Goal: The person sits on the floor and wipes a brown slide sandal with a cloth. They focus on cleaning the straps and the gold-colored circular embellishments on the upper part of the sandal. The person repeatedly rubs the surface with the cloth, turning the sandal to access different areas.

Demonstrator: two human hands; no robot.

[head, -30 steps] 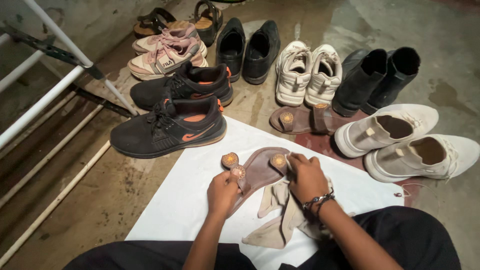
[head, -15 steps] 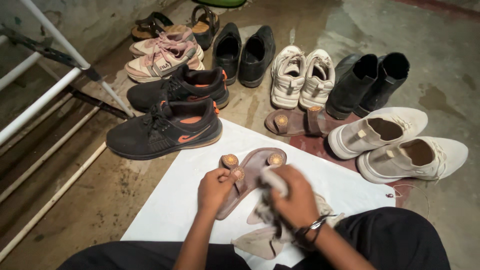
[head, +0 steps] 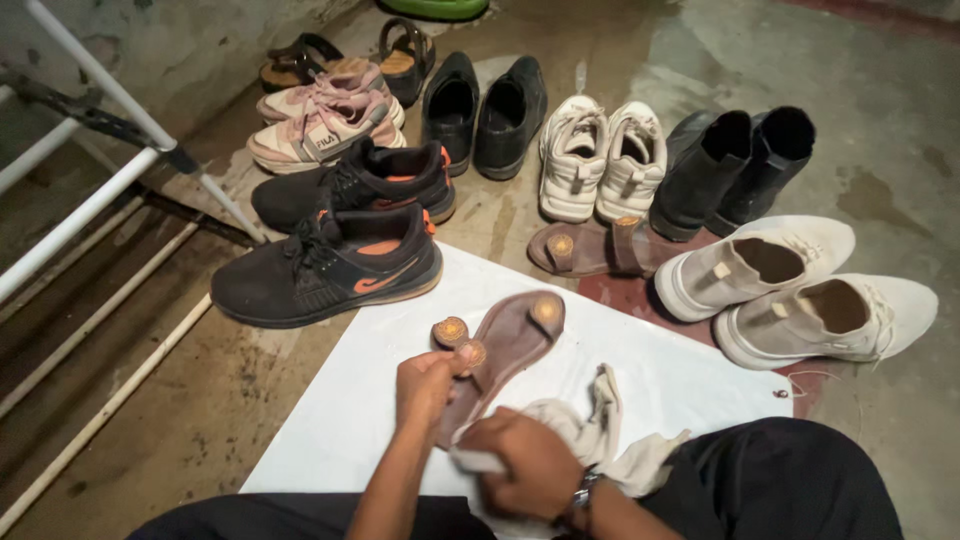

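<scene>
Left hand [head: 425, 385] grips brown sandal [head: 500, 350] mid-sheet [head: 690, 375]; right hand [head: 520, 475] clenches, apparently, a cloth [head: 600, 425] near the sheet's front edge.

There is 1 view, from a camera worn on the person's head. It looks steeply down and forward over the person's lap onto the white sheet [head: 650, 370] spread on the concrete floor [head: 880, 60]. The left hand [head: 425, 385] and right hand [head: 525, 470] sit close, low in the frame. Rows of shoes, among them the black boots [head: 735, 165], lie farther off toward the top.
</scene>
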